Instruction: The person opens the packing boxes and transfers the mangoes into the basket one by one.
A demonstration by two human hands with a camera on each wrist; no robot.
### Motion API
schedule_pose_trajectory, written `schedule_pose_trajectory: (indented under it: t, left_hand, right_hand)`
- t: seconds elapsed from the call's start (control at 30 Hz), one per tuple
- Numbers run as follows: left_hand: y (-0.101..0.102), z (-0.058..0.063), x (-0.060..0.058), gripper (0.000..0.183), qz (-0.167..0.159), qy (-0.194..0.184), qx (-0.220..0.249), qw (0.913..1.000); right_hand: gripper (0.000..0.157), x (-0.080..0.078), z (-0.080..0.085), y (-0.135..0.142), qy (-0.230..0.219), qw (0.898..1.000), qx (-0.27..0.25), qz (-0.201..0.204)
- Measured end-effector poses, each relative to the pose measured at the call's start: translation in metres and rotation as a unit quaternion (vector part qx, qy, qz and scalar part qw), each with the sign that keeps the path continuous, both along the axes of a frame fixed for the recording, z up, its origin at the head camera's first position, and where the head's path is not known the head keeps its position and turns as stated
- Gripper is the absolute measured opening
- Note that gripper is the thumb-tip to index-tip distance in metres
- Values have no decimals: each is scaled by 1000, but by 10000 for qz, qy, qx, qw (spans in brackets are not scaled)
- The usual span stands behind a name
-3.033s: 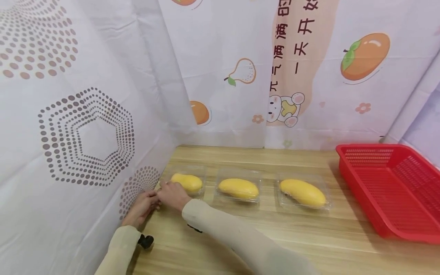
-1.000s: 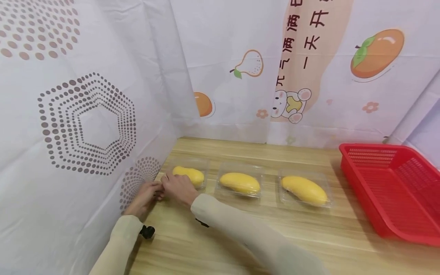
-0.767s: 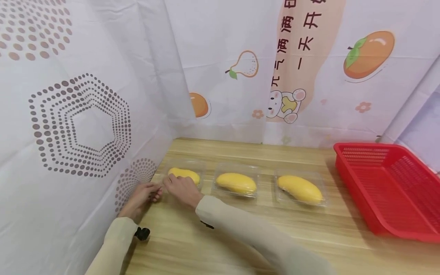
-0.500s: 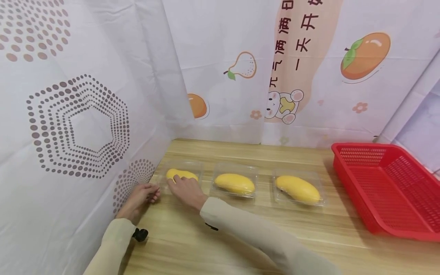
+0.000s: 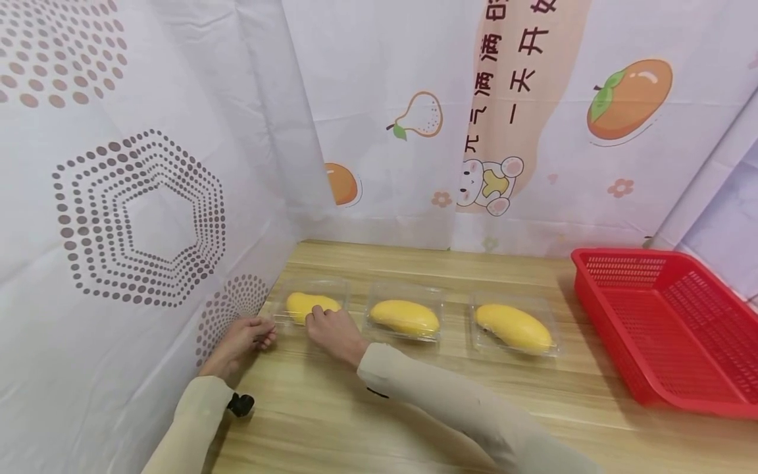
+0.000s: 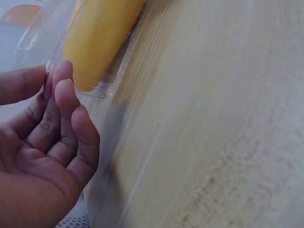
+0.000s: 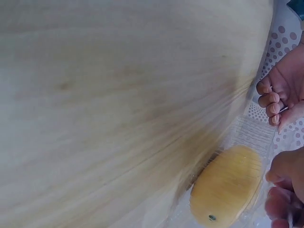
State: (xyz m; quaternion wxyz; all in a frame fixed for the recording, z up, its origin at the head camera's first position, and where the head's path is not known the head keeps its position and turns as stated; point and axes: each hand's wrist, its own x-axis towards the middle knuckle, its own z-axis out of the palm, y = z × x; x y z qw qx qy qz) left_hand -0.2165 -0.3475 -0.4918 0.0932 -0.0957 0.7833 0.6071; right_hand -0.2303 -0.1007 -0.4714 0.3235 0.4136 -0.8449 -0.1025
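Note:
A yellow mango lies inside a clear plastic box at the left end of a row on the wooden table. My left hand pinches the box's near left corner; the left wrist view shows thumb and index finger meeting at its clear edge. Along the box's front edge is my right hand, fingers curled, with fingertips overlapping the rim near the mango. In the right wrist view, the right thumb and fingers sit beside the mango, pinching at the edge.
To the right stand two more clear boxes, each with a mango: one in the middle, another farther right. A red plastic basket is at the right. White printed cloth hangs at the back and left.
My right hand has slid rightward along the front edge of the left box, away from my left hand. My left hand stays at the corner. The head view has shifted slightly.

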Motion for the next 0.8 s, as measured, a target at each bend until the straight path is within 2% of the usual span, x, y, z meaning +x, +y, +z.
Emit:
schedule_pose_trajectory:
  t: [0.17,0.3,0.43,0.57,0.8]
  left_hand:
    - [-1,-3,2,36,50,43,-69,10000]
    - [-1,-4,2,36,153,64,-17,9999]
    - [0,-4,3,35,184,62,-27,9998]
    - [1,-3,3,35,191,89,-88,9997]
    - [1,-4,4,36,285,97,-8,9995]
  right_hand:
    - [16,-4,-3,2,129,9997,-166,80]
    - [11,-9,0,5,-69,9998,-171,93]
    - [8,-12,7,7,-562,9982,-202,81]
    - [12,-13,11,8,-1092,9938,-196,61]
    - [18,-17,17,9,-1942,9795,-536,60]
